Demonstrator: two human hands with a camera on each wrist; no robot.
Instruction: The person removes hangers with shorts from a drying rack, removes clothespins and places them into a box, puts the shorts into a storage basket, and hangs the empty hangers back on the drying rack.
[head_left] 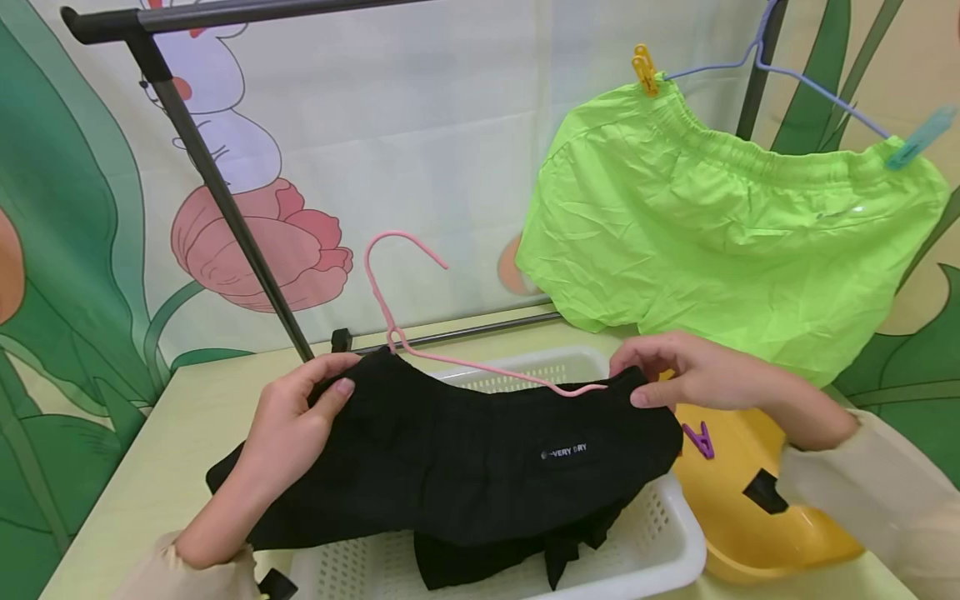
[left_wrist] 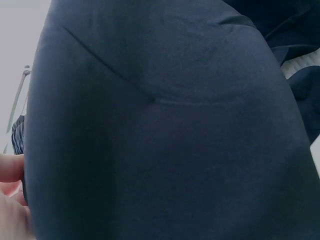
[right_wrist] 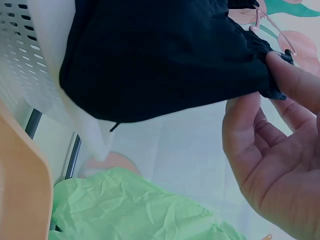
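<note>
Black shorts [head_left: 480, 467] with small white lettering are held up by the waistband over a white basket. My left hand [head_left: 288, 425] pinches the waistband's left end between thumb and fingers. At the other end my right hand [head_left: 690, 379] pinches the waistband; the right wrist view shows the thumb and fingertips on the cloth's corner. A pink hanger [head_left: 397, 333] stands in the waist opening, its hook upright and its right end by the right hand. Black cloth fills most of the left wrist view, with part of the left hand [left_wrist: 11, 195] at its edge.
Beneath the shorts is the white basket [head_left: 686, 542] with more black cloth in it. A yellow basin [head_left: 780, 550] holds a purple clothespin [head_left: 701, 440]. Lime-green shorts [head_left: 720, 225] hang from a blue hanger [head_left: 817, 83] by clothespins. A dark rack [head_left: 217, 179] stands behind.
</note>
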